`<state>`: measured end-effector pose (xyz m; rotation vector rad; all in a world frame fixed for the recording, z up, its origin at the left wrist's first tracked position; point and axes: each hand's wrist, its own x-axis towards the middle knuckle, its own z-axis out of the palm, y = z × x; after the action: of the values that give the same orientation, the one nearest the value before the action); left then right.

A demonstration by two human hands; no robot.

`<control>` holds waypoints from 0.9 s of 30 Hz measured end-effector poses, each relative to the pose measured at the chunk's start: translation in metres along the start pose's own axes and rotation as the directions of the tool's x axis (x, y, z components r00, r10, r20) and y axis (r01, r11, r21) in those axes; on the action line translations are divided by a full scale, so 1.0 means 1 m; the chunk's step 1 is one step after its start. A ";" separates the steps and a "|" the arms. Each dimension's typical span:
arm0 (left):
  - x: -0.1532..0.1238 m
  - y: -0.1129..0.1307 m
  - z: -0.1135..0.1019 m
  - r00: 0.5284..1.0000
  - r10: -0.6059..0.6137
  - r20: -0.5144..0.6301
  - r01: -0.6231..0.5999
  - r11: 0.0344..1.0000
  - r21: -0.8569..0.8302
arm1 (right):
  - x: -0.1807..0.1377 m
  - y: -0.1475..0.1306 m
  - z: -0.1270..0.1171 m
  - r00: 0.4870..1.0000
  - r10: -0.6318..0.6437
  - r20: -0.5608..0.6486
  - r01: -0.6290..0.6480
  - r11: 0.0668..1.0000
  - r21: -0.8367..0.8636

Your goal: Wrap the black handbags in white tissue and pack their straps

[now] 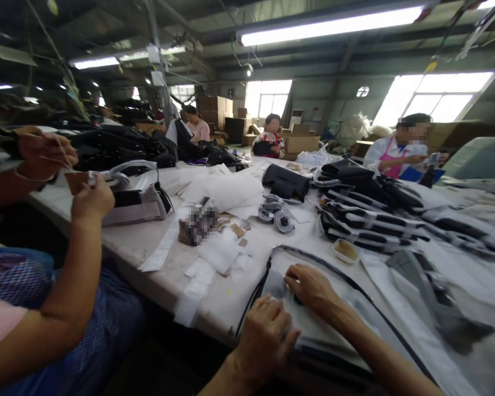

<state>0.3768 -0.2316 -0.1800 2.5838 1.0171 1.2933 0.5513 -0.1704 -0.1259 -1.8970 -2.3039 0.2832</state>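
A bag in pale wrapping [342, 308] lies at the table's near edge, with a dark strap [313, 254] looped around it. Over the bag's left side, my right hand [313, 286] bends its fingers closed on a greyish translucent sheet [274, 283]. My left hand [266, 335] is nearer to me, at the bag's front left edge. Its fingers curve down against the wrapping, and the thumb sticks out to the right, apart from them. What lies beneath both palms is hidden.
On my left, a co-worker's hands [93, 198] hold a brown tag and string beside a wrapped bag [138, 203]. Paper scraps [223, 250], rolled straps [276, 212], a small dish [345, 250], a grey tape dispenser [433, 291] and stacked black bags [367, 220] surround my spot.
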 end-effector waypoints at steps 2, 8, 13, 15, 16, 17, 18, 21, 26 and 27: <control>-0.011 0.000 -0.008 0.997 0.047 -0.054 -0.049 0.998 -0.040 | -0.001 0.003 0.005 0.999 0.034 0.040 -0.036 0.998 0.051; -0.027 -0.006 -0.036 0.990 0.003 -0.142 -0.033 0.977 -0.210 | -0.001 0.013 0.016 0.996 0.047 0.079 -0.059 0.985 0.165; 0.016 -0.013 -0.037 0.998 0.002 0.066 0.002 0.998 -0.063 | 0.000 0.012 0.016 0.995 0.053 0.088 -0.064 0.989 0.132; 0.030 -0.016 -0.031 0.969 0.033 0.244 -0.034 0.999 -0.001 | -0.001 0.011 0.015 0.994 0.056 0.090 -0.066 0.991 0.116; 0.033 -0.016 -0.027 0.947 0.039 0.319 -0.047 0.999 0.017 | -0.001 0.010 0.014 0.994 0.060 0.088 -0.069 0.991 0.112; 0.033 -0.016 -0.025 0.928 0.040 0.372 -0.054 0.998 0.029 | -0.002 0.010 0.014 0.994 0.061 0.085 -0.071 0.991 0.112; 0.030 -0.016 -0.024 0.916 0.041 0.398 -0.061 0.998 0.036 | -0.002 0.009 0.014 0.995 0.062 0.081 -0.071 0.991 0.113; 0.013 -0.011 -0.030 0.926 0.069 0.370 -0.095 0.994 0.053 | -0.003 0.009 0.013 0.996 0.053 0.069 -0.062 0.989 0.133; 0.005 0.005 -0.049 0.969 0.088 0.231 -0.123 0.983 0.140 | -0.003 0.011 0.014 0.997 0.038 0.064 -0.048 0.987 0.151; 0.009 0.008 -0.048 0.970 0.095 0.225 -0.131 0.980 0.149 | -0.003 0.011 0.014 0.997 0.037 0.065 -0.046 0.988 0.149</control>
<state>0.3496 -0.2427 -0.1406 2.8654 0.9855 0.9552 0.5591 -0.1720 -0.1425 -1.8889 -2.2132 0.5125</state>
